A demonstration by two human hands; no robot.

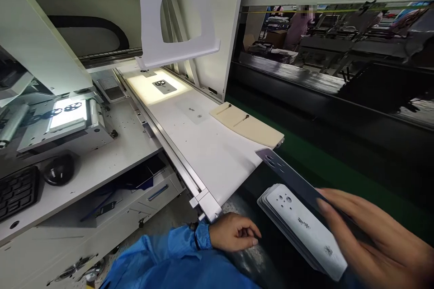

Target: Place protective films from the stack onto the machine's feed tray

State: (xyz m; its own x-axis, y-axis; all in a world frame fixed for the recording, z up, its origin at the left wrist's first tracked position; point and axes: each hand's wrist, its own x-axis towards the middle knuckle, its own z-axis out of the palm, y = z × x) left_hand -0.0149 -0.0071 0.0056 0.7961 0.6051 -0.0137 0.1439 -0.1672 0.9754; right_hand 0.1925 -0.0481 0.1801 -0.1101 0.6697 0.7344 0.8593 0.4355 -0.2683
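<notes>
My right hand [376, 235] pinches the near end of a dark, thin phone back panel [291, 174] with camera cutouts at its far end. That panel is tilted on edge beside a stack of silver-grey phone back panels [301, 226] on a dark surface. Holes and small dark marks show on the top panel of the stack. My left hand [233, 232] rests loosely curled near the belt's end, with nothing visible in it. Farther up the white conveyor belt [217, 162], a grey phone back panel [167, 88] lies in a lit area. A pale translucent panel [193, 112] lies nearer.
A cream side plate [251, 124] juts from the belt's right side. On the left stand a keyboard [18, 189], a mouse [59, 169] and a lit device [68, 115]. A white bracket [179, 49] hangs above the belt. Another person [300, 27] is in the background.
</notes>
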